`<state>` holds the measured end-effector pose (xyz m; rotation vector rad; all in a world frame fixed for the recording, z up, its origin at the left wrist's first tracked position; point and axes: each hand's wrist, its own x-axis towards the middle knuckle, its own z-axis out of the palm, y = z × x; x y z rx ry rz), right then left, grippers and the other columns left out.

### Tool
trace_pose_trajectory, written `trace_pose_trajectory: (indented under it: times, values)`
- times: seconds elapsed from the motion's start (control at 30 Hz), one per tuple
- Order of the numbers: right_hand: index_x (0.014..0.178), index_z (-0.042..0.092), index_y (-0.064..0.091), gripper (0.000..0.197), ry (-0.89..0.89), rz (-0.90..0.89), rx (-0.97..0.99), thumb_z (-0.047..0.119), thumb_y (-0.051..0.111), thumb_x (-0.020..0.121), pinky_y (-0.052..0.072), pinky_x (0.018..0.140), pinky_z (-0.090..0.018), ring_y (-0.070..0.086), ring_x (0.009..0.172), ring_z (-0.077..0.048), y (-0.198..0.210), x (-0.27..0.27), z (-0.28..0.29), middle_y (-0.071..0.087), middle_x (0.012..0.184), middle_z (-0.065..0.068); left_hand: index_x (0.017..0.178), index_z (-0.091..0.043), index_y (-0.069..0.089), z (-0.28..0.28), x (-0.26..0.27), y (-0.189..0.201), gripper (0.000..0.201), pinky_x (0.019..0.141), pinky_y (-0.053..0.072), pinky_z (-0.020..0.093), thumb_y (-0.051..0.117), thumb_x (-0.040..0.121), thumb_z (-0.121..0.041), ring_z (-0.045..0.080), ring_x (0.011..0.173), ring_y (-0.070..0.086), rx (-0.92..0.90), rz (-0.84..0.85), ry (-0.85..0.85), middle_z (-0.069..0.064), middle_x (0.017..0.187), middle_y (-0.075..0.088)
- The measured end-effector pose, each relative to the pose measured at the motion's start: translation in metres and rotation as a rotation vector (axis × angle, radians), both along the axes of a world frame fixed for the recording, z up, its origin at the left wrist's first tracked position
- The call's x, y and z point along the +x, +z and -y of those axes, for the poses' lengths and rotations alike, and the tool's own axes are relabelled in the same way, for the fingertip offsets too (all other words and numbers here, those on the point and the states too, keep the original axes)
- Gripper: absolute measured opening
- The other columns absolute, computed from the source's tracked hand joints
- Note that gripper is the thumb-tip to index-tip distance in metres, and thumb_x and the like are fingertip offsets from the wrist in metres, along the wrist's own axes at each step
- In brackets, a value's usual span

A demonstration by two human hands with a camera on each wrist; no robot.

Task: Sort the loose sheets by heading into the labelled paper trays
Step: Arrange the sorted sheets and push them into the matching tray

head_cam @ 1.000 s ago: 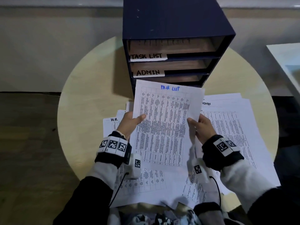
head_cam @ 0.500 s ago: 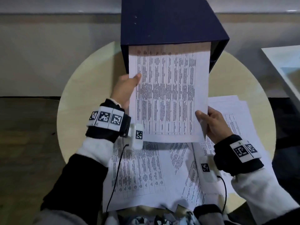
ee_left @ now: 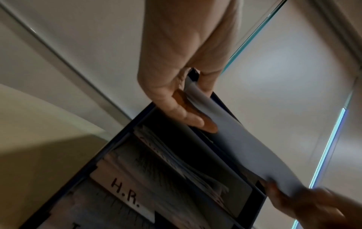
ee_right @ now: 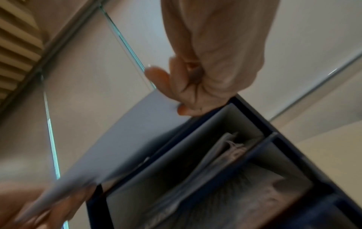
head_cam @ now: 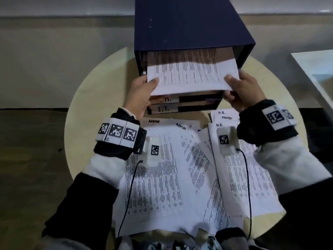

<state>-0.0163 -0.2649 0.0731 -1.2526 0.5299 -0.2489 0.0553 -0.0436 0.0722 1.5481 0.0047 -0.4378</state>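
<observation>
One sheet going in, a heap to go

Both the left hand [head_cam: 142,91] and right hand [head_cam: 241,89] pinch a sheet [head_cam: 191,74] half inside the top slot of the tray unit [head_cam: 189,24]; many loose sheets [head_cam: 162,168] await sorting on the table [head_cam: 86,98]

1. A round, pale wooden table [head_cam: 86,109] fills the middle of the head view.
2. Behind the table runs a plain beige wall [head_cam: 54,51] with a lighter band along its top.
3. Left of the table, the floor [head_cam: 27,150] is dark brown wood.
4. Right of the table, the corner of a white surface [head_cam: 317,69] shows.
5. Above the table, wrist views show pale panels [ee_left: 284,69] edged with thin bluish light strips [ee_left: 329,148].
</observation>
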Motion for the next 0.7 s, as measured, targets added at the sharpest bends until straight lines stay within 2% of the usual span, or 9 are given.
trace_pose_trajectory:
  times: [0.07, 0.13, 0.2, 0.27, 0.37, 0.47, 0.53, 0.6, 0.7]
  values:
    - [0.085, 0.009, 0.052, 0.015, 0.006, -0.008, 0.024, 0.002, 0.042, 0.094, 0.031, 0.035, -0.013, 0.044, 0.042, -0.007, 0.013, 0.019, 0.001, 0.057, 0.078, -0.005, 0.103, -0.011, 0.056, -0.001, 0.002, 0.004, 0.013, 0.066, 0.054, 0.022, 0.046, 0.097, -0.017, 0.010, 0.067, 0.068, -0.032, 0.024, 0.012, 0.006, 0.093, 0.068]
    - [0.075, 0.006, 0.047, 0.019, -0.039, 0.017, 0.091, -0.003, 0.043, 0.092, 0.033, 0.036, -0.013, 0.044, 0.040, -0.008, 0.021, 0.034, 0.001, 0.048, 0.070, -0.007, 0.101, -0.010, 0.054, 0.000, 0.004, 0.008, 0.014, 0.056, 0.051, 0.016, 0.045, 0.098, -0.020, 0.007, 0.055, 0.065, -0.043, 0.054, 0.036, 0.005, 0.078, 0.066]
    - [0.071, 0.003, 0.044, 0.022, -0.133, 0.031, 0.161, -0.007, 0.043, 0.090, 0.038, 0.037, -0.014, 0.047, 0.038, -0.010, 0.025, 0.044, -0.001, 0.041, 0.068, -0.008, 0.095, -0.011, 0.053, 0.002, 0.007, 0.011, 0.015, 0.053, 0.049, 0.015, 0.048, 0.096, -0.025, 0.006, 0.053, 0.063, -0.057, 0.062, 0.065, 0.003, 0.073, 0.065]
    - [0.072, 0.001, 0.044, 0.020, -0.213, 0.037, 0.192, -0.010, 0.045, 0.089, 0.044, 0.040, -0.015, 0.051, 0.046, -0.013, 0.024, 0.052, -0.003, 0.042, 0.071, -0.009, 0.089, -0.013, 0.053, 0.005, 0.011, 0.012, 0.015, 0.052, 0.049, 0.015, 0.049, 0.096, -0.026, 0.006, 0.051, 0.063, -0.047, 0.067, 0.083, 0.003, 0.071, 0.064]
    - [0.074, 0.003, 0.041, 0.021, -0.242, 0.050, 0.158, -0.012, 0.045, 0.088, 0.048, 0.043, -0.017, 0.056, 0.040, -0.011, 0.018, 0.060, -0.005, 0.045, 0.073, -0.011, 0.083, -0.011, 0.054, 0.013, 0.017, 0.015, 0.026, 0.050, 0.048, 0.015, 0.035, 0.101, -0.013, 0.006, 0.048, 0.062, 0.011, 0.083, 0.089, 0.004, 0.068, 0.063]
    - [0.075, 0.009, 0.042, 0.023, -0.232, 0.053, 0.107, -0.009, 0.045, 0.089, 0.052, 0.058, -0.018, 0.060, 0.055, -0.011, 0.015, 0.058, -0.004, 0.050, 0.077, -0.008, 0.081, -0.010, 0.052, 0.021, 0.024, 0.019, 0.034, 0.046, 0.046, 0.015, 0.025, 0.100, -0.006, 0.007, 0.045, 0.061, 0.039, 0.066, 0.071, 0.007, 0.069, 0.062]
    - [0.078, 0.008, 0.044, 0.019, -0.255, 0.092, 0.140, -0.006, 0.048, 0.090, 0.053, 0.065, -0.020, 0.060, 0.066, -0.015, 0.010, 0.050, -0.002, 0.052, 0.080, -0.008, 0.082, -0.009, 0.051, 0.025, 0.027, 0.020, 0.033, 0.046, 0.046, 0.016, 0.024, 0.102, -0.010, 0.007, 0.045, 0.061, 0.038, 0.040, 0.057, 0.007, 0.070, 0.062]
    - [0.085, 0.003, 0.047, 0.009, -0.249, 0.138, 0.184, -0.004, 0.048, 0.091, 0.055, 0.066, -0.022, 0.063, 0.068, -0.019, 0.002, 0.040, -0.002, 0.054, 0.081, -0.011, 0.088, -0.006, 0.052, 0.028, 0.031, 0.019, 0.031, 0.045, 0.047, 0.015, 0.024, 0.102, -0.010, 0.007, 0.045, 0.062, 0.050, 0.003, 0.040, 0.008, 0.072, 0.062]
    - [0.088, 0.006, 0.048, 0.009, -0.165, 0.145, 0.138, -0.002, 0.046, 0.091, 0.054, 0.064, -0.021, 0.068, 0.067, -0.016, -0.002, 0.033, -0.001, 0.059, 0.082, -0.008, 0.118, 0.008, 0.043, 0.033, 0.037, 0.016, 0.029, 0.043, 0.048, 0.016, 0.025, 0.098, -0.003, 0.009, 0.049, 0.065, 0.066, -0.012, 0.058, 0.012, 0.081, 0.065]
